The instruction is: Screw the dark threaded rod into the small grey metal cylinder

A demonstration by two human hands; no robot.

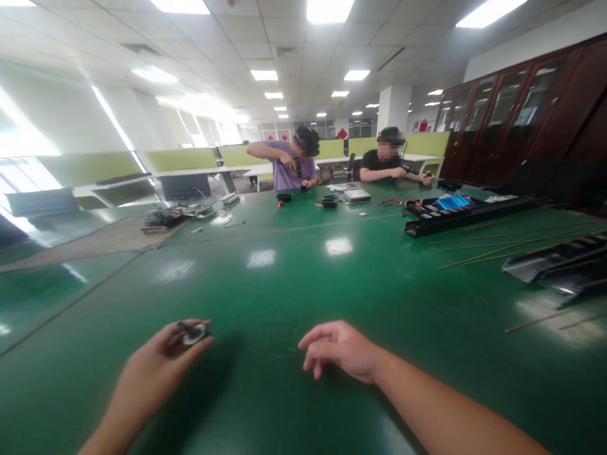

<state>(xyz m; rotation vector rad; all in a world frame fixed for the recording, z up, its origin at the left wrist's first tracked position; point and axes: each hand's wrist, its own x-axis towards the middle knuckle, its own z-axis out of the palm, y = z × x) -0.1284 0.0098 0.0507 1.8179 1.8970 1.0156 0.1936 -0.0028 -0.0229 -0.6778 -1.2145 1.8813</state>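
Between the thumb and fingers of my left hand [159, 360] is a small metal part [193, 333], with a pale ring and a dark stub on it. Its exact kind is too blurred to make out. That hand hovers over the green tabletop [265, 284], left of centre, casting a shadow. My right hand [339, 351] is apart from it, to the right, over the same surface. Its fingers are loosely curled with gaps between them, and nothing shows in them.
Across the table two people [296, 161] work with tools. Black metal channels [474, 212] and thin rods [488, 253] lie at the right. A heap of metal parts [175, 215] sits at the back left near a brown mat [95, 243]. Small black trays [329, 201] stand at the far side.
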